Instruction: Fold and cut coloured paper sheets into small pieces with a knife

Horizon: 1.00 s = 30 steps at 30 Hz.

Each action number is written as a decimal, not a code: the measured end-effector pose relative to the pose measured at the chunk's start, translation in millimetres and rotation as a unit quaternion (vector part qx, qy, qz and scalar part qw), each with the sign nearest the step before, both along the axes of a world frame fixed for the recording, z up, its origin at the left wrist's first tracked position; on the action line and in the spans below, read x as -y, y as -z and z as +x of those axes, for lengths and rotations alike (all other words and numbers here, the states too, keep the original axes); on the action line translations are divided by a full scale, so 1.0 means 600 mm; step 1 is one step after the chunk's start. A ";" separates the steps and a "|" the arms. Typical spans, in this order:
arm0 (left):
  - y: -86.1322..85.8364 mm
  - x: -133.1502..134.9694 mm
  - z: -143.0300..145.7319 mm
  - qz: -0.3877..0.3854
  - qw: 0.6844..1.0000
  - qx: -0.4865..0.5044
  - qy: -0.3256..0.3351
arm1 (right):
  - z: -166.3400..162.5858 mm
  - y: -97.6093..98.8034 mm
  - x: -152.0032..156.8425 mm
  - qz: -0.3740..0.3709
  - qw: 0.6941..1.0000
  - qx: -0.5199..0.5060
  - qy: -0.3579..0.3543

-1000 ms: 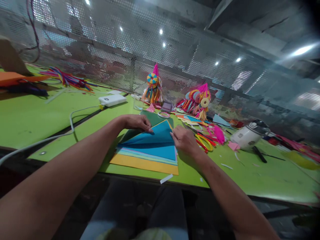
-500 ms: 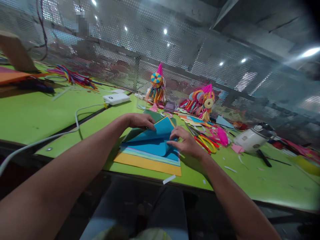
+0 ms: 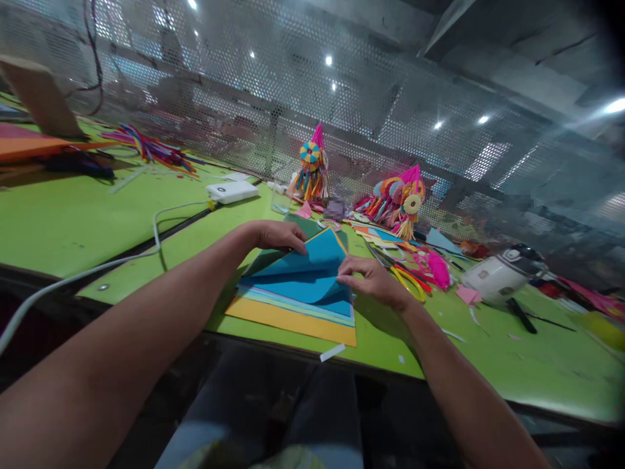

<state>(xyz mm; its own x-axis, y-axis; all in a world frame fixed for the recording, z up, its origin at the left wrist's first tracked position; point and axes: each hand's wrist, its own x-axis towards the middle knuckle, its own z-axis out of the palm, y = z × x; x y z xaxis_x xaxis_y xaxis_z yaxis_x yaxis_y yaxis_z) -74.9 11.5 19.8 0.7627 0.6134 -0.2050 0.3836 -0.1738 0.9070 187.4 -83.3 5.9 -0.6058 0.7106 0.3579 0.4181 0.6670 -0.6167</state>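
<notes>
A stack of coloured paper sheets (image 3: 293, 312) lies on the green table (image 3: 488, 352) in front of me, orange at the bottom and blue on top. The top blue sheet (image 3: 305, 270) is folded over and curls up at its near edge. My left hand (image 3: 280, 236) presses its fingertips on the far left edge of the blue sheet. My right hand (image 3: 374, 281) pinches the sheet's right corner between thumb and fingers.
Scissors with yellow and red handles (image 3: 407, 279) lie right of my right hand. Paper tassel ornaments (image 3: 312, 166) (image 3: 403, 198) stand by the mesh screen. A white power bank (image 3: 232, 191) with cable lies at left, a white tape dispenser (image 3: 498, 277) at right. Paper scraps lie scattered around.
The flat blue fold has lifted and curled as my right hand pulled its corner up and toward me. My left hand has stayed on the far edge.
</notes>
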 end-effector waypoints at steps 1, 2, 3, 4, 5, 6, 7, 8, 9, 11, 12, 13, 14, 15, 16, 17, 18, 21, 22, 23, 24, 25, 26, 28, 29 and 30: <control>-0.001 0.001 0.001 0.005 1.000 -0.005 0.004 | 0.000 0.002 0.000 -0.003 1.000 -0.012 0.023; -0.003 0.002 0.003 0.011 1.000 -0.011 0.009 | 0.000 0.003 -0.001 -0.003 0.999 -0.025 0.043; -0.005 0.003 0.005 0.019 1.000 -0.017 0.016 | 0.001 0.004 -0.001 -0.002 0.998 -0.038 0.058; -0.007 0.004 0.007 0.029 0.999 -0.024 0.025 | 0.001 0.005 -0.002 0.000 0.996 -0.052 0.069; -0.009 0.006 0.009 0.042 0.998 -0.031 0.034 | 0.001 0.006 -0.003 0.001 0.995 -0.066 0.076; -0.012 0.007 0.011 0.058 0.997 -0.039 0.044 | 0.001 0.006 -0.004 0.003 0.993 -0.079 0.082; -0.015 0.009 0.013 0.077 0.994 -0.047 0.054 | 0.001 0.006 -0.004 0.004 0.992 -0.089 0.090; -0.017 0.010 0.015 0.097 0.992 -0.057 0.063 | 0.000 0.006 -0.005 0.006 0.990 -0.096 0.099; -0.020 0.012 0.016 0.115 0.989 -0.066 0.069 | -0.001 0.007 -0.005 0.007 0.989 -0.103 0.107; -0.024 0.014 0.018 0.145 0.983 -0.077 0.075 | -0.004 0.008 -0.005 0.005 0.986 -0.116 0.119; -0.026 0.015 0.018 0.155 0.982 -0.080 0.078 | -0.006 0.009 -0.005 0.003 0.985 -0.124 0.123; -0.028 0.016 0.018 0.161 0.980 -0.081 0.081 | -0.007 0.010 -0.005 0.000 0.983 -0.133 0.125; -0.029 0.017 0.019 0.166 0.979 -0.080 0.084 | -0.008 0.012 -0.006 -0.004 0.982 -0.142 0.128; -0.030 0.017 0.019 0.168 0.979 -0.080 0.089 | -0.008 0.013 -0.007 -0.010 0.980 -0.150 0.130; -0.031 0.018 0.020 0.170 0.978 -0.078 0.094 | -0.008 0.014 -0.007 -0.017 0.979 -0.157 0.133; -0.032 0.020 0.021 0.173 0.977 -0.077 0.100 | -0.008 0.014 -0.008 -0.025 0.977 -0.163 0.134; -0.032 0.021 0.022 0.176 0.976 -0.077 0.106 | -0.008 0.015 -0.009 -0.035 0.976 -0.169 0.135; -0.035 0.028 0.027 0.179 0.973 -0.071 0.128 | -0.008 0.015 -0.010 -0.056 0.972 -0.183 0.137; -0.036 0.032 0.028 0.173 0.973 -0.067 0.134 | -0.009 0.015 -0.010 -0.059 0.971 -0.185 0.139; -0.038 0.035 0.031 0.168 0.974 -0.063 0.139 | -0.009 0.015 -0.010 -0.061 0.970 -0.186 0.142; -0.039 0.039 0.033 0.170 0.973 -0.064 0.145 | -0.010 0.015 -0.010 -0.064 0.969 -0.187 0.145; -0.041 0.042 0.035 0.180 0.970 -0.072 0.148 | -0.011 0.015 -0.010 -0.066 0.969 -0.188 0.147; -0.042 0.045 0.038 0.197 0.965 -0.087 0.150 | -0.012 0.015 -0.009 -0.069 0.969 -0.189 0.146; -0.044 0.050 0.043 0.241 0.950 -0.128 0.150 | -0.015 0.015 -0.009 -0.069 0.968 -0.193 0.143; -0.045 0.052 0.045 0.259 0.944 -0.146 0.146 | -0.016 0.015 -0.009 -0.068 0.968 -0.194 0.141; -0.045 0.053 0.046 0.270 0.939 -0.159 0.141 | -0.017 0.016 -0.010 -0.067 0.968 -0.196 0.142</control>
